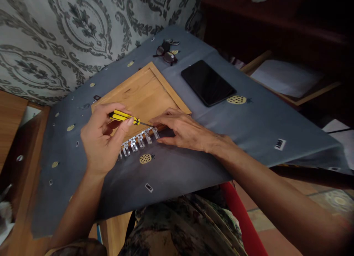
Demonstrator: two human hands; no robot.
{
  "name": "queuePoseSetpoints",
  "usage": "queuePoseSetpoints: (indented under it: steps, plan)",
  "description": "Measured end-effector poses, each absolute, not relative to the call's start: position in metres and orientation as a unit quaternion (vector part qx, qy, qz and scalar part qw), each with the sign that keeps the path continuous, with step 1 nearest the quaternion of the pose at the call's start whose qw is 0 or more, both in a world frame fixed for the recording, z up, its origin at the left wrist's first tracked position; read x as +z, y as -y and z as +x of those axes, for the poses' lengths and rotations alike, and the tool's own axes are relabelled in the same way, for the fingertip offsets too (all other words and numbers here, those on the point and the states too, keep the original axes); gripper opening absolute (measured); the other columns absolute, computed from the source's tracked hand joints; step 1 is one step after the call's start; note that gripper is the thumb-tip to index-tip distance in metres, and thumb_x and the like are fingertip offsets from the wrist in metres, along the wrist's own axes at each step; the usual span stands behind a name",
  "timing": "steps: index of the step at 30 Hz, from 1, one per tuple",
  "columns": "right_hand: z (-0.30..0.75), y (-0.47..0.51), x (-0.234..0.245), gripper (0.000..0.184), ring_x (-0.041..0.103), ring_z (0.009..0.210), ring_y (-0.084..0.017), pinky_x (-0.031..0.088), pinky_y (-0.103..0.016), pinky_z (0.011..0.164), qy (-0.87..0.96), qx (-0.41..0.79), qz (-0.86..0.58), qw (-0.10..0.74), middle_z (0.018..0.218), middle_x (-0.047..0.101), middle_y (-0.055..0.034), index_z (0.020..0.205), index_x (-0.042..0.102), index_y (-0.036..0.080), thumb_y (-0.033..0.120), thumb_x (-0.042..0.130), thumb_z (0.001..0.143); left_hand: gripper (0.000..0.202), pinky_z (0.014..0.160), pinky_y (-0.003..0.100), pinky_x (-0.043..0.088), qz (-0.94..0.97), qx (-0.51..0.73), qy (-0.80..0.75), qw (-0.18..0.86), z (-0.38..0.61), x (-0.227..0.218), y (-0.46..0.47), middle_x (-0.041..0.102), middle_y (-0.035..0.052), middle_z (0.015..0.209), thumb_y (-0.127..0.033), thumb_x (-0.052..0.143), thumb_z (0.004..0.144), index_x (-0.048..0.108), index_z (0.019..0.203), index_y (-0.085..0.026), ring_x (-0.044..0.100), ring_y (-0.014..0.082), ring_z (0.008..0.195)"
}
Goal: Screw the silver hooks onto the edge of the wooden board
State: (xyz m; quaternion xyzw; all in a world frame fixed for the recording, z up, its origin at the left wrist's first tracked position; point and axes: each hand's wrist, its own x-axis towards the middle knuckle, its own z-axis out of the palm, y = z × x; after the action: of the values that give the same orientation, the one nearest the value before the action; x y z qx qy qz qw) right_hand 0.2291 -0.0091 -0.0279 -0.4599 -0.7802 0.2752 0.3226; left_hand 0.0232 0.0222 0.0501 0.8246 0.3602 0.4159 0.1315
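My left hand (101,138) is closed around a yellow and black screwdriver (121,117). The thin shaft points right, and its tip meets the right end of a row of silver metal hooks (141,139). The row runs along the near edge of a wooden board (138,95) with a raised rim, lying on the table. At that same end, my right hand (182,128) has its thumb and forefinger closed about the last hook of the strip. Its other fingers lie over the board's near right corner. The screw head, if there is one, is too small to make out.
A dark blue-grey cloth (265,134) printed with pineapples covers the table. Beyond the board lie sunglasses (167,56), keys (173,42) and a black tablet (207,82). A patterned wall (83,23) borders the far left. An open drawer (287,79) stands at the right.
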Motion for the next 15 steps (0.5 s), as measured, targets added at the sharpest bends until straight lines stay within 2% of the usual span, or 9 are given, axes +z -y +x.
queuePoseSetpoints:
  steps: [5, 15]
  plan:
    - [0.229, 0.009, -0.027, 0.042, 0.055, 0.108, -0.027, 0.044, -0.040, 0.095, 0.778, 0.280, -0.463, 0.318, 0.107, 0.066, -0.0098, 0.125, 0.065, 0.019, 0.021, 0.073, 0.084, 0.025, 0.068, 0.025, 0.064, 0.830, 0.408, -0.357, 0.132, 0.023, 0.053, -0.023, 0.072, -0.0024, 0.091, -0.016, 0.072, 0.083, 0.068, 0.103, -0.030, 0.072, 0.0129, 0.080]
    - [0.229, 0.009, -0.029, 0.043, 0.055, 0.111, -0.027, 0.046, -0.041, 0.096, 0.775, 0.285, -0.464, 0.321, 0.111, 0.065, -0.0105, 0.126, 0.064, 0.020, 0.021, 0.073, 0.084, 0.022, 0.071, 0.022, 0.062, 0.852, 0.370, -0.347, 0.134, 0.024, 0.054, -0.034, 0.070, -0.0018, 0.093, -0.024, 0.072, 0.084, 0.067, 0.105, -0.027, 0.069, 0.0112, 0.080]
